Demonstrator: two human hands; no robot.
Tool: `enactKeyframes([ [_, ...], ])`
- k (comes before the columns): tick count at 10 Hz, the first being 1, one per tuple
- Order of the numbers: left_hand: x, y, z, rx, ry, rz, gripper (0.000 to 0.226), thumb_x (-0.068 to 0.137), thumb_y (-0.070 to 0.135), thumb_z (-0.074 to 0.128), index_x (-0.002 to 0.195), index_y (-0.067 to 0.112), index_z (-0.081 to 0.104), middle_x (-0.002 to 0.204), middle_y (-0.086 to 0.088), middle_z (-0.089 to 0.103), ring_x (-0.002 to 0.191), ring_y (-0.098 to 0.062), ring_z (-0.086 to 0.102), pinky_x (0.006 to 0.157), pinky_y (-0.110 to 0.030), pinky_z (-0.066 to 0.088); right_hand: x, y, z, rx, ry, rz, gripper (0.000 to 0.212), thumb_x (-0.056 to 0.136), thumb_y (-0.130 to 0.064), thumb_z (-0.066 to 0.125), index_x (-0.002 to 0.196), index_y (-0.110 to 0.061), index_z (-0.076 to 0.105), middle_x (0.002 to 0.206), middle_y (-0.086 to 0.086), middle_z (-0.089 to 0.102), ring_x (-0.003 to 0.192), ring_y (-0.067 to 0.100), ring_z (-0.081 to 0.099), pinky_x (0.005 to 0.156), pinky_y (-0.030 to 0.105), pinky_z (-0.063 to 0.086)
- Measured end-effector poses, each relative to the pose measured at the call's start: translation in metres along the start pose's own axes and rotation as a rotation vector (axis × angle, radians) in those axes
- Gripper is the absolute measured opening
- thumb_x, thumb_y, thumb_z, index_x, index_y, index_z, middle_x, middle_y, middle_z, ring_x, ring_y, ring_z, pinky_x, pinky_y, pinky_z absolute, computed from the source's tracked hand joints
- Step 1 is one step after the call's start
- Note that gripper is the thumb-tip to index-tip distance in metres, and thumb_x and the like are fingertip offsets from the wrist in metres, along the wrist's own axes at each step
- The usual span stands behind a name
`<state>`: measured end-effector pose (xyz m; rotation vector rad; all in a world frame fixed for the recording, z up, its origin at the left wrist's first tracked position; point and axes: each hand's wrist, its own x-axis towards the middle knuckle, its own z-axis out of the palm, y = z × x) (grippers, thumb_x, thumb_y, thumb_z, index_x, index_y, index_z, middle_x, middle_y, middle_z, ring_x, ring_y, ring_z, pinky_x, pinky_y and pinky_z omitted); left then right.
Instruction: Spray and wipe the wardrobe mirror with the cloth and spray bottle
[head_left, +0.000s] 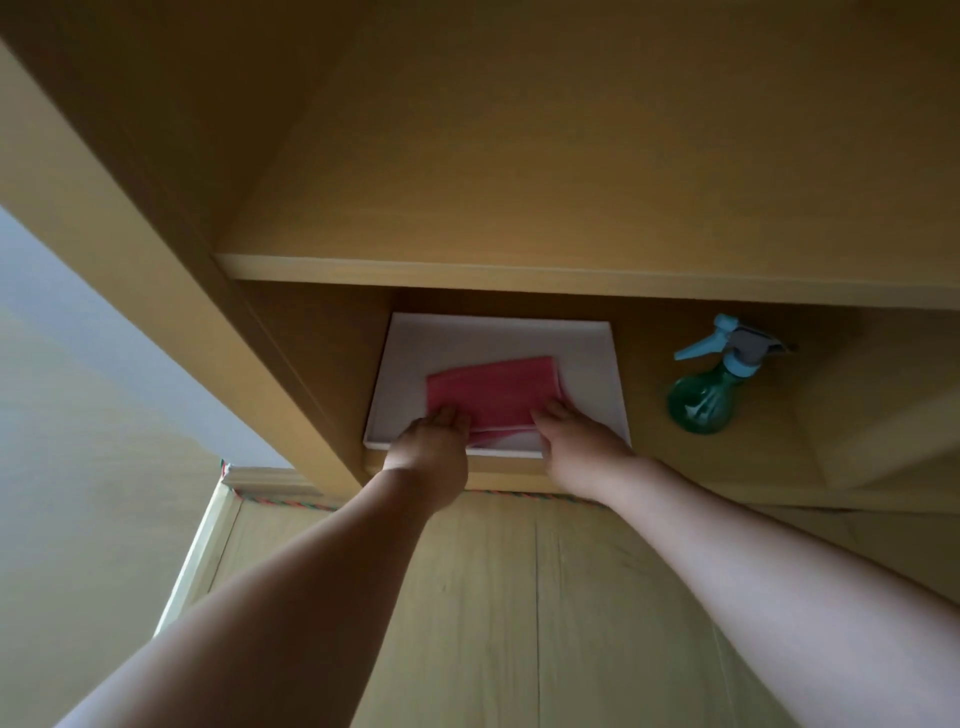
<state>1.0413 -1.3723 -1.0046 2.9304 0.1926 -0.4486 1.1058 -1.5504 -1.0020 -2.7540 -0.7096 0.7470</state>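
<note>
Head view: white tray (488, 332) seen on wardrobe shelf (691, 462), folded pink cloth (493, 395) inside, toward the 6 o'clock edge. Cloth's near corners are touched by left hand (434, 434) and right hand (576, 439); pinched or just pressed cannot be told. Spray bottle (706, 395) is stood upright at tray's 3 o'clock, apart.

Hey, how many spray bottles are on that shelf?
1. The green spray bottle sits on the shelf, right of the white tray; more could hide out of frame.
</note>
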Motion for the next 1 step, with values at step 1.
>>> enactKeyframes([
  [1,-0.0345,0.0112,-0.0198,-0.078,0.047,0.026,0.051,0.094,0.015,0.039,0.145,0.018,0.033,0.148,-0.005,0.036,0.128,-0.028,0.042,0.099,-0.036,0.039,-0.0325,-0.0125,-0.0155,0.065,0.022,0.008,0.049,0.099,-0.012,0.037,0.148,-0.015,0.034,0.157,0.006,0.029,0.14,0.028,0.033,0.111,0.037,0.033],
])
